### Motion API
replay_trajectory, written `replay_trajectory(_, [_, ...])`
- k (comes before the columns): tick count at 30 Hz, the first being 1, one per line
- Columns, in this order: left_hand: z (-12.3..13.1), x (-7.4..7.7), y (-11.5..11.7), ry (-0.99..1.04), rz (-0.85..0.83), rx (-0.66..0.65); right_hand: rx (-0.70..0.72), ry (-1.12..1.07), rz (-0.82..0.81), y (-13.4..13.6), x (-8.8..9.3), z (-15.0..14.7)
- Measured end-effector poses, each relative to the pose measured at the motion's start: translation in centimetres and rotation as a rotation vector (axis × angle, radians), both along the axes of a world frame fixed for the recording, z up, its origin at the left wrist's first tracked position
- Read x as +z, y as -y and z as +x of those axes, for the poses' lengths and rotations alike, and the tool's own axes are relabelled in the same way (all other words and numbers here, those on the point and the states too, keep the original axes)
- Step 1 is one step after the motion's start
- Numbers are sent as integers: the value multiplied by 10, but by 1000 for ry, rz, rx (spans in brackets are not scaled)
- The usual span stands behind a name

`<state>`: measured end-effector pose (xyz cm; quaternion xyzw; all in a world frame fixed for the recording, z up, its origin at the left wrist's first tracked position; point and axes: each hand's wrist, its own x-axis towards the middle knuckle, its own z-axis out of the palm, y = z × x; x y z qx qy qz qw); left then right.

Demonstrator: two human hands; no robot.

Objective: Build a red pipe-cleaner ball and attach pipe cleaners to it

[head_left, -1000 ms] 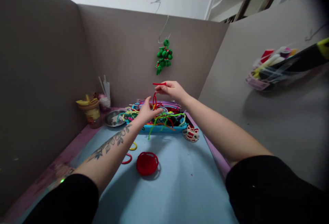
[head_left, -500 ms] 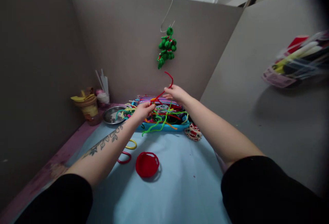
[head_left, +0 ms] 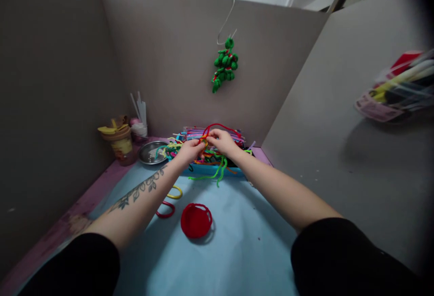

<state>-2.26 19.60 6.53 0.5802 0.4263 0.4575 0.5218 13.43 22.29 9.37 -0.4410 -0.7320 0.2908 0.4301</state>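
My left hand [head_left: 191, 150] pinches a small bundle of red, orange and green pipe cleaners between thumb and fingers. Close against it, my right hand [head_left: 220, 142] is closed on the red pipe cleaner [head_left: 225, 126], which loops up and bends away to the right. Green pipe cleaner ends [head_left: 222, 169] dangle below my hands. Right behind is a blue tray [head_left: 212, 169] heaped with many-coloured pipe cleaners. A round, coiled red piece [head_left: 196, 221] with a raised rim lies on the blue cloth, nearer to me. My fingers partly cover the bundle's middle.
Scissors with a red and a yellow handle [head_left: 166, 210] lie partly under my left forearm. A metal dish [head_left: 149, 153] and a brown cup [head_left: 122, 144] stand at the left. A green tree-shaped ornament [head_left: 225, 67] hangs on the back panel; a pouch of pens [head_left: 389, 99] hangs at right.
My right hand has come down from the stretched-out red pipe cleaner to meet my left hand at the bundle. The red strand now curves over to the right. The view has shifted slightly.
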Motion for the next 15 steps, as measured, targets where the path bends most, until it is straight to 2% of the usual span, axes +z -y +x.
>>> replay_trajectory(3, [-8, 1, -4, -46, 37, 45, -49, -140, -53, -9, -1, 11])
replay_trajectory(6, [-15, 6, -8, -45, 42, 94, -174, -205, -22, -21, 1, 28])
replay_trajectory(8, [-17, 10, -10, -40, 17, 125, -377, -135, -23, -30, 3, 40])
replay_trajectory(11, [-16, 15, -12, 13, -76, 143, -526, 173, 44, -38, 6, 49])
replay_trajectory(13, [-13, 17, -12, 76, -128, 134, -526, 267, 126, -36, 6, 45])
replay_trajectory(15, [-9, 17, -13, 112, -150, 132, -390, 247, 227, -29, 4, 33])
